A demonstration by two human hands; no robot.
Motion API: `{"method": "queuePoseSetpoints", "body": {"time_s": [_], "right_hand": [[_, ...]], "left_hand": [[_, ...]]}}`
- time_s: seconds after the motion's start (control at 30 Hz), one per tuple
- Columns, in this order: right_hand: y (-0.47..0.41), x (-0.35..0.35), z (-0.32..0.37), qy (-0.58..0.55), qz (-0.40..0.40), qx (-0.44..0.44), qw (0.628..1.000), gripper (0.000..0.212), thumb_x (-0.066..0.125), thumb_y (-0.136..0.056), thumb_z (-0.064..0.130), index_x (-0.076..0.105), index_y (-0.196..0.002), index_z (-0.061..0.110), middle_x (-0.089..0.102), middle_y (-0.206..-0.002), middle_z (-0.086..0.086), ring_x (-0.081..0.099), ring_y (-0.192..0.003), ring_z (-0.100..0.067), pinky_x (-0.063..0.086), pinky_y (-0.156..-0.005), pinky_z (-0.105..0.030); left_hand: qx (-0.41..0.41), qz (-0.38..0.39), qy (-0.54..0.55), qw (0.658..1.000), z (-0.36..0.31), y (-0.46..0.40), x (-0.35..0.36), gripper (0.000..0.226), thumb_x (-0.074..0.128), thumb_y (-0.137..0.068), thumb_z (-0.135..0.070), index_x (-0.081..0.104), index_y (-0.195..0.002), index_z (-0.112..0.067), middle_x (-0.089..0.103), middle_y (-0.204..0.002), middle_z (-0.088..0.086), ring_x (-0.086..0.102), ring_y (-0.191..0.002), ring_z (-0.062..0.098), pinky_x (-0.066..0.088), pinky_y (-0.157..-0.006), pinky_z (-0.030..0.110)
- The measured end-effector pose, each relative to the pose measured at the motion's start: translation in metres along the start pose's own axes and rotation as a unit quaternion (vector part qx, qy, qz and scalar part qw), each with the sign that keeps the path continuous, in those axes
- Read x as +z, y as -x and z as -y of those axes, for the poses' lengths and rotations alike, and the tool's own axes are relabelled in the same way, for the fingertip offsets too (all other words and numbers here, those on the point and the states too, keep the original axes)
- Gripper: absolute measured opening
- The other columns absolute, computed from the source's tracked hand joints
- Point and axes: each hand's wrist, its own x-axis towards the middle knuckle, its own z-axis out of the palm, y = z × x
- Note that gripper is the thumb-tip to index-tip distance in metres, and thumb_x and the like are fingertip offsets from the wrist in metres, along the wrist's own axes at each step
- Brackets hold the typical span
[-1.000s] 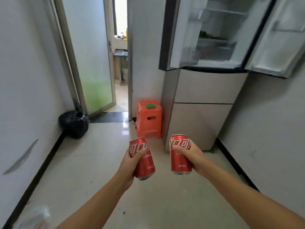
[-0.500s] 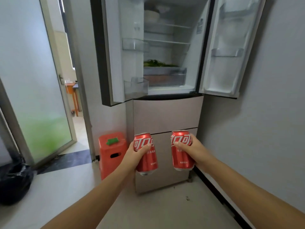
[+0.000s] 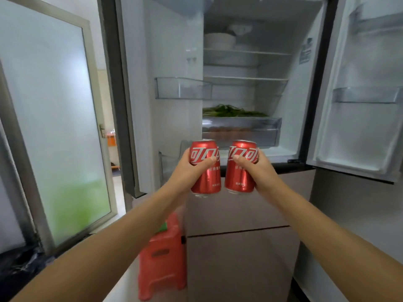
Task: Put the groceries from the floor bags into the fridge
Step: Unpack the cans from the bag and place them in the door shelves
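Standing open, the tall white double-door fridge (image 3: 250,68) is cut off at the top, its crisper contents blurred. Beside it, the orange plastic stool (image 3: 162,258) is partly hidden by an arm. Left hand (image 3: 187,168) grips one red soda can (image 3: 206,168) upright; right hand (image 3: 260,168) grips another red soda can (image 3: 241,166), both before the fridge's open shelves, white lettering unreadable.

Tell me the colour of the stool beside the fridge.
Red-orange stool, green patch on top; head view.
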Motion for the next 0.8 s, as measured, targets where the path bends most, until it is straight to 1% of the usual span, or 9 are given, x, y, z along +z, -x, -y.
{"method": "queuePoseSetpoints", "body": {"time_s": [0.1, 0.23, 0.37, 0.47, 0.5, 0.6, 0.7, 0.73, 0.8], "right_hand": [[-0.059, 0.021, 0.005, -0.06, 0.01, -0.041, 0.997, 0.051, 0.072, -0.08, 0.023, 0.042, -0.122, 0.022, 0.06, -0.108, 0.0, 0.063, -0.1, -0.019, 0.053, -0.088, -0.04], [-0.128, 0.041, 0.011, -0.104, 0.035, -0.085, 0.99, 0.058, 0.072, -0.081, 0.019, 0.039, -0.128, 0.018, 0.059, -0.107, 0.002, 0.062, -0.098, -0.014, 0.054, -0.086, -0.035], [-0.174, 0.059, 0.0, -0.082, 0.075, -0.129, 0.985, 0.056, 0.075, -0.079, 0.014, 0.04, -0.122, 0.017, 0.06, -0.103, 0.003, 0.062, -0.094, -0.011, 0.052, -0.088, -0.034], [-0.188, 0.073, -0.017, -0.063, 0.11, -0.139, 0.982, 0.064, 0.078, -0.075, 0.014, 0.038, -0.126, 0.015, 0.061, -0.109, -0.002, 0.062, -0.098, -0.014, 0.052, -0.089, -0.034], [-0.191, 0.076, -0.024, -0.06, 0.119, -0.14, 0.981, 0.064, 0.078, -0.075, 0.013, 0.039, -0.125, 0.015, 0.061, -0.11, -0.003, 0.062, -0.098, -0.014, 0.052, -0.089, -0.034], [-0.196, 0.083, -0.041, -0.046, 0.15, -0.136, 0.978, 0.063, 0.078, -0.075, 0.016, 0.04, -0.125, 0.017, 0.061, -0.109, -0.001, 0.062, -0.096, -0.011, 0.052, -0.089, -0.034], [-0.197, 0.083, -0.049, -0.004, 0.178, -0.157, 0.972, 0.066, 0.077, -0.077, 0.018, 0.037, -0.13, 0.017, 0.06, -0.109, 0.001, 0.06, -0.089, -0.004, 0.05, -0.076, -0.016], [-0.196, 0.082, -0.051, 0.015, 0.187, -0.164, 0.969, 0.069, 0.076, -0.078, 0.019, 0.034, -0.133, 0.017, 0.058, -0.109, 0.001, 0.06, -0.089, -0.005, 0.048, -0.074, -0.011], [-0.191, 0.08, -0.055, 0.046, 0.201, -0.173, 0.963, 0.076, 0.074, -0.08, 0.021, 0.027, -0.14, 0.019, 0.055, -0.113, 0.003, 0.059, -0.097, -0.008, 0.045, -0.077, -0.012]], "left_hand": [[0.055, -0.056, 0.014, 0.997, -0.021, -0.04, -0.005, 0.047, 0.07, -0.082, -0.026, 0.044, -0.122, -0.027, 0.062, -0.114, 0.001, 0.064, -0.1, 0.018, 0.055, -0.079, 0.033], [0.109, -0.158, -0.004, 0.981, -0.034, -0.089, -0.016, 0.046, 0.072, -0.08, -0.019, 0.044, -0.117, -0.023, 0.062, -0.104, -0.004, 0.063, -0.096, 0.012, 0.054, -0.081, 0.031], [0.135, -0.23, -0.113, 0.957, -0.025, -0.115, -0.022, 0.059, 0.076, -0.076, -0.016, 0.039, -0.122, -0.024, 0.058, -0.099, -0.012, 0.058, -0.089, 0.0, 0.049, -0.073, 0.017], [0.133, -0.275, -0.199, 0.931, -0.009, -0.123, -0.022, 0.065, 0.077, -0.074, -0.013, 0.037, -0.125, -0.016, 0.059, -0.104, -0.004, 0.058, -0.085, -0.001, 0.047, -0.064, 0.008], [0.133, -0.291, -0.23, 0.919, -0.005, -0.125, -0.021, 0.065, 0.078, -0.073, -0.013, 0.037, -0.125, -0.014, 0.059, -0.107, 0.0, 0.06, -0.087, 0.005, 0.046, -0.067, 0.008], [0.104, -0.313, -0.327, 0.886, -0.001, -0.126, -0.025, 0.068, 0.079, -0.071, -0.024, 0.038, -0.125, -0.014, 0.058, -0.113, 0.002, 0.06, -0.096, 0.014, 0.047, -0.081, 0.025], [0.055, -0.31, -0.418, 0.852, 0.002, -0.119, -0.03, 0.074, 0.078, -0.069, -0.039, 0.037, -0.125, -0.016, 0.062, -0.115, 0.005, 0.063, -0.102, 0.024, 0.053, -0.088, 0.039], [0.042, -0.311, -0.44, 0.841, 0.003, -0.116, -0.03, 0.074, 0.077, -0.068, -0.042, 0.037, -0.125, -0.016, 0.063, -0.115, 0.005, 0.063, -0.103, 0.025, 0.053, -0.087, 0.041], [0.027, -0.312, -0.479, 0.82, 0.006, -0.11, -0.028, 0.072, 0.076, -0.069, -0.045, 0.037, -0.123, -0.016, 0.063, -0.116, 0.005, 0.063, -0.103, 0.027, 0.053, -0.085, 0.037]]}}
